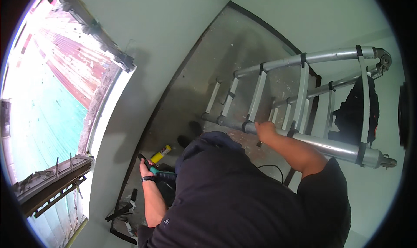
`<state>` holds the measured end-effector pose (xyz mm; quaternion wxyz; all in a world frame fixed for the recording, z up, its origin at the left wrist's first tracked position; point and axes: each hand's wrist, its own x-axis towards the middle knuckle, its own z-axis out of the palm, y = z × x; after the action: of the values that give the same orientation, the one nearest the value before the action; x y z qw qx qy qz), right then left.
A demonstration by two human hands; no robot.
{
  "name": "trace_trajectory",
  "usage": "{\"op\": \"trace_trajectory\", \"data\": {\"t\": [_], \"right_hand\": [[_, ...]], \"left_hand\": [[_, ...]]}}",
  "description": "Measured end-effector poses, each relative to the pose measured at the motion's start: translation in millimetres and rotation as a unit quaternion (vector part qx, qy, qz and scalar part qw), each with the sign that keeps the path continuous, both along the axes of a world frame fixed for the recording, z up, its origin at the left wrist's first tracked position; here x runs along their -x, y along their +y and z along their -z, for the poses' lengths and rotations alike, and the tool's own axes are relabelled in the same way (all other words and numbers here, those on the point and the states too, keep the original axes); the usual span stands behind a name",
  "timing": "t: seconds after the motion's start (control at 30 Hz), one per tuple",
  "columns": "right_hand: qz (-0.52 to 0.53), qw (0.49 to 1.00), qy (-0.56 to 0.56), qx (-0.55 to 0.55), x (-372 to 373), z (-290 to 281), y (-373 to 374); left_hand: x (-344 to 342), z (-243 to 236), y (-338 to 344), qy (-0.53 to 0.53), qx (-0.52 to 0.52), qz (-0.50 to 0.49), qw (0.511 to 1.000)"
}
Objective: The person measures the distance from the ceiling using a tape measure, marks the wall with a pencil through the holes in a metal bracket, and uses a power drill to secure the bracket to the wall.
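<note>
My left hand (pixel 147 169) is closed round a green and black tool (pixel 164 175), low at my left side. It looks like a hand-held power tool, but its exact kind does not show. Just beyond it, a yellow cylinder with a dark band (pixel 161 154), like a can or tube, is near the floor. On the right, my right hand (pixel 266 131) grips the near rail of a silver telescopic ladder (pixel 330 146). The ladder stands folded out as an A-frame, with black collars at its rungs. Part of my right fingers is hidden behind the rail.
To the left is a window opening (pixel 93 113) with broken, rough edges and a dark metal frame piece (pixel 52 183). Dark scraps (pixel 126 210) lie by the wall at lower left. A black bag or cloth (pixel 354 113) shows behind the ladder. A thin cable (pixel 278 169) curls on the floor.
</note>
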<state>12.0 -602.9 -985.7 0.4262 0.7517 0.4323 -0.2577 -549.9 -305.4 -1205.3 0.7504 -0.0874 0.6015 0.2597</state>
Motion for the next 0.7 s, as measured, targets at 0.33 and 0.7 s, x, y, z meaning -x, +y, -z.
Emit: {"op": "trace_trajectory", "data": {"t": [0.33, 0.7], "right_hand": [[0.133, 0.99, -0.023, -0.033, 7, 18, 9], [0.455, 0.605, 0.211, -0.619, 128, 7, -78]], "left_hand": [[-83, 12, 26, -0.085, 0.038, 0.199, 0.976], [-319, -68, 38, -0.154, -0.098, 0.536, 0.824]]}}
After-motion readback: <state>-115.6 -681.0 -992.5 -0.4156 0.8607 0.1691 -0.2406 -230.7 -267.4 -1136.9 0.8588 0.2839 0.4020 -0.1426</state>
